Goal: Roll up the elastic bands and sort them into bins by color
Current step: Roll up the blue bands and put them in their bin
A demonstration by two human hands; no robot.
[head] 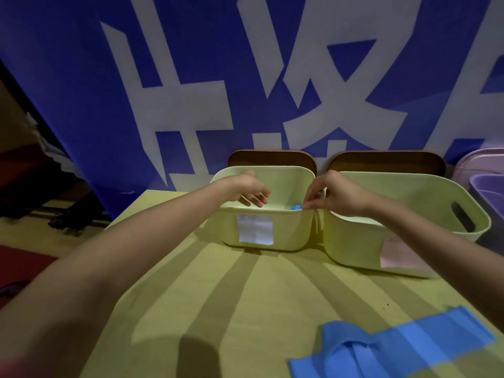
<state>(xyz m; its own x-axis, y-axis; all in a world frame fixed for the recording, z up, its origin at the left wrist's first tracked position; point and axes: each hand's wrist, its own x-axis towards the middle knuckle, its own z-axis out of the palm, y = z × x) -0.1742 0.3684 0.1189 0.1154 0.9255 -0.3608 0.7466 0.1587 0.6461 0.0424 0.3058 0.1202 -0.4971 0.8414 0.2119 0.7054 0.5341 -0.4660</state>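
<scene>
Both hands over left bin point(261, 230) at table's far edge: left hand point(249, 190) loose, empty; right hand point(336, 196) fingertips pinched together, contents unclear; blue roll point(296, 207) inside; flat blue band point(392, 347) waits near edge.

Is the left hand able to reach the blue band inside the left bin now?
Probably yes. The left hand hovers open over the left bin, which has no lid, and nothing lies between it and the blue band inside.

Blue banner point(81, 64) with white characters, yellow-green tablecloth point(245, 296)
</scene>
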